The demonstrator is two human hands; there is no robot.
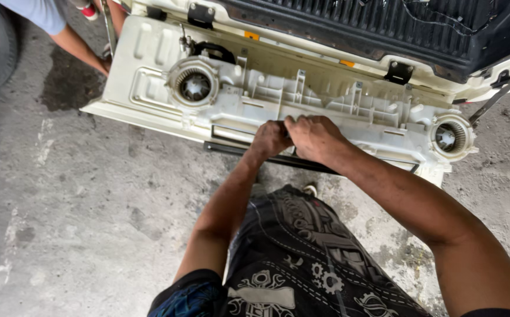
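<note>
Head view: both hands [293, 138], seemingly curled, press the white blower housing [325, 103].

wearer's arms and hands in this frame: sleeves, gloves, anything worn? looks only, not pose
No gloves: left hand and right hand are bare, and dark grime smudges the knuckles. Both forearms are bare up to the frame edge, no sleeve showing, no watch or rings visible. Below them, dark shorts printed with white gear and line patterns, with a blue patterned patch at the left edge.
</note>
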